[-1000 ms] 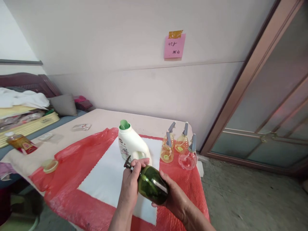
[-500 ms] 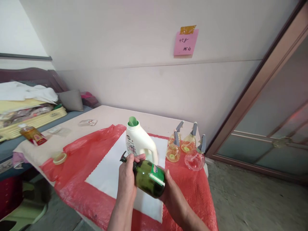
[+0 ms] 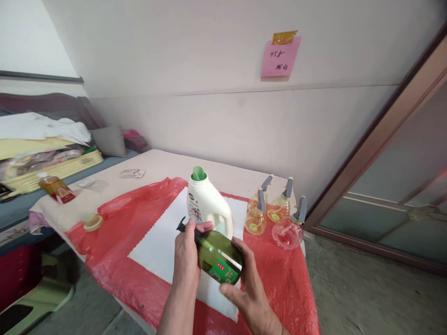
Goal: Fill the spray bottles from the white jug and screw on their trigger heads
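A dark green pump bottle (image 3: 218,255) with a green label lies tilted between both hands above the table. My left hand (image 3: 186,258) is wrapped round its neck, just below the black pump head (image 3: 181,227). My right hand (image 3: 246,291) cups the bottle's base, fingers curled round it. Directly behind stands a white detergent jug (image 3: 206,204) with its green spout open.
Several small amber and pink spray bottles (image 3: 274,216) stand at the table's right corner. A white cloth (image 3: 160,246) lies on red bubble wrap (image 3: 118,228). A lid (image 3: 91,222) and a small bottle (image 3: 56,187) lie at the left. A bed stands at the far left.
The green bottle has turned in my hands, so its green label now faces up and towards me. My right fingers have shifted round its base. The view has swung slightly left.
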### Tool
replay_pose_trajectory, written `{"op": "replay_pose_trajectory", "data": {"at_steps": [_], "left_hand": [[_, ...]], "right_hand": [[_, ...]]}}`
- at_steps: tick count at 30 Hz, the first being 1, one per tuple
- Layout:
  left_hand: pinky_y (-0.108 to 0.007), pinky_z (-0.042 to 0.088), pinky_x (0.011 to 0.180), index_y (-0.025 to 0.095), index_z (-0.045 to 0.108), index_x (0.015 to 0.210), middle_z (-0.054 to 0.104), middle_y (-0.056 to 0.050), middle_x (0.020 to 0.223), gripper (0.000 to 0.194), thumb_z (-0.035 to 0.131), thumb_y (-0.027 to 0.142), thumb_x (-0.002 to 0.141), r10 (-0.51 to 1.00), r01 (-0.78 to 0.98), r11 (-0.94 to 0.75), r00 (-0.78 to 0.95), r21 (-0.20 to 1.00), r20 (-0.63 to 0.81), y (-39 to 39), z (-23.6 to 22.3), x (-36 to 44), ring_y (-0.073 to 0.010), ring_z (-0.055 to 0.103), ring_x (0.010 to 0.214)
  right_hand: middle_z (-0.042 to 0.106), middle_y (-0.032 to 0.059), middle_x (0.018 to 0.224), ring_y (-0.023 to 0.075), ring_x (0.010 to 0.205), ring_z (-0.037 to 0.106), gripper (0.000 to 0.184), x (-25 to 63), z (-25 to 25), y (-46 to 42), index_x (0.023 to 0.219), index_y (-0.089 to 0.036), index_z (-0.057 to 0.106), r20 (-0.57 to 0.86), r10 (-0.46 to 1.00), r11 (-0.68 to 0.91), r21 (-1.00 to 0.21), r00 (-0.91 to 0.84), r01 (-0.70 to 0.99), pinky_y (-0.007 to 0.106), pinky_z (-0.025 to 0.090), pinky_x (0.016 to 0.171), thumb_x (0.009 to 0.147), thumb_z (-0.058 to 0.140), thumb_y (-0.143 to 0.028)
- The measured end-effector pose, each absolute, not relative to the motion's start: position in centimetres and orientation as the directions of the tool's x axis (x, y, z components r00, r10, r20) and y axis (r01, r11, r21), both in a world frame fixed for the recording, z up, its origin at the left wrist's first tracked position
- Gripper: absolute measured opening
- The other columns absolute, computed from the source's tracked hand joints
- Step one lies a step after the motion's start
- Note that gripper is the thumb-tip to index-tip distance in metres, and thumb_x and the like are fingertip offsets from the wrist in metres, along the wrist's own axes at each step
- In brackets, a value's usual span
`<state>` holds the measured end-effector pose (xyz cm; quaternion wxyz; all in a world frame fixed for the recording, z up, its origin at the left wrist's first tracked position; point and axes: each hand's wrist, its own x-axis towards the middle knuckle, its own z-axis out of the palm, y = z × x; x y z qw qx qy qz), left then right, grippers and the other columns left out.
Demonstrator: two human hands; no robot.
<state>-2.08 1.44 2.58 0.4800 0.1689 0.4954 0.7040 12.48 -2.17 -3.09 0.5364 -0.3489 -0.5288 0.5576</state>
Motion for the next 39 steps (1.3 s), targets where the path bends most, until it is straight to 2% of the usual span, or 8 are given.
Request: {"op": "replay_pose_trajectory", "data": {"at_steps": [5,7,14,19,23,29,35,39], "left_hand": [[-0.038,0.051,0.081,0.017,0.059,0.062,0.075,-0.013,0.092,0.042,0.063,0.056,0.077,0.881,-0.392,-0.077,-0.457,0.917,-0.121,1.3,2.1,-2.3,-0.0277,0.069,0.089],[-0.038,0.051,0.080,0.017,0.058,0.062,0.074,-0.013,0.091,0.042,0.064,0.056,0.076,0.871,-0.396,-0.072,-0.472,0.915,-0.136,1.3,2.0,-2.2,-0.0276,0.069,0.087],[-0.038,0.052,0.076,0.018,0.054,0.060,0.074,-0.011,0.089,0.042,0.064,0.055,0.074,0.787,-0.547,-0.055,-0.539,0.835,-0.301,1.4,2.4,-2.3,-0.0266,0.069,0.085],[-0.036,0.051,0.076,0.018,0.053,0.058,0.074,-0.010,0.086,0.040,0.064,0.052,0.075,0.813,-0.499,-0.069,-0.530,0.864,-0.242,1.3,2.5,-2.9,-0.0254,0.069,0.083],[-0.035,0.051,0.077,0.017,0.057,0.058,0.074,-0.009,0.084,0.039,0.065,0.051,0.076,0.872,-0.434,-0.054,-0.459,0.899,-0.169,1.1,2.6,-3.0,-0.0239,0.069,0.081],[-0.035,0.052,0.075,0.017,0.056,0.057,0.074,-0.010,0.085,0.039,0.064,0.050,0.077,0.866,-0.409,-0.088,-0.482,0.908,-0.133,1.1,2.7,-2.8,-0.0246,0.068,0.083],[-0.034,0.052,0.075,0.017,0.056,0.059,0.073,-0.010,0.086,0.039,0.065,0.050,0.077,0.874,-0.412,-0.079,-0.467,0.908,-0.136,1.1,2.4,-2.5,-0.0244,0.069,0.082],[-0.035,0.052,0.079,0.017,0.055,0.059,0.073,-0.009,0.081,0.036,0.067,0.047,0.075,0.812,-0.471,-0.093,-0.546,0.877,-0.208,1.5,2.4,-3.1,-0.0239,0.069,0.082]], "right_hand": [[0.059,0.0165,0.123,0.0250,0.090,0.067,0.073,12.4,-2.6,-1.5,0.135,-0.020,0.042,-0.287,0.737,-0.627,-0.629,-0.612,-0.460,0.030,0.053,0.063,0.086,0.045,-0.073],[0.061,0.0147,0.118,0.0228,0.086,0.066,0.067,12.4,-2.5,-1.4,0.131,-0.021,0.043,-0.250,0.777,-0.571,-0.666,-0.578,-0.479,0.028,0.052,0.063,0.083,0.056,-0.066],[0.043,0.0040,0.136,0.0249,0.132,0.037,0.074,11.7,-3.7,-2.1,0.121,-0.033,0.043,0.300,0.948,0.279,-0.943,-0.103,-0.183,0.038,0.039,0.106,0.058,0.076,-0.011],[0.042,0.0093,0.142,0.0267,0.126,0.048,0.076,11.9,-3.0,-1.7,0.135,-0.032,0.036,-0.019,0.919,-0.232,-0.835,-0.395,-0.499,0.038,0.049,0.093,0.073,0.075,-0.052],[0.059,0.0176,0.124,0.0238,0.091,0.067,0.073,12.5,-2.2,-1.4,0.132,-0.019,0.047,-0.279,0.677,-0.682,-0.586,-0.682,-0.437,0.028,0.053,0.065,0.085,0.046,-0.074],[0.058,0.0044,0.130,0.0242,0.111,0.059,0.057,12.7,-1.7,-1.4,0.122,-0.029,0.054,-0.086,0.834,-0.490,-0.567,-0.545,-0.662,0.037,0.050,0.088,0.071,0.079,-0.034],[0.060,0.0162,0.124,0.0252,0.096,0.065,0.067,12.7,-2.3,-1.5,0.132,-0.020,0.048,-0.239,0.670,-0.704,-0.506,-0.703,-0.498,0.032,0.053,0.071,0.086,0.052,-0.069],[0.062,0.0064,0.117,0.0215,0.096,0.062,0.056,12.8,-2.4,-1.3,0.122,-0.026,0.051,-0.186,0.835,-0.501,-0.648,-0.519,-0.574,0.029,0.050,0.075,0.073,0.075,-0.040]]}}
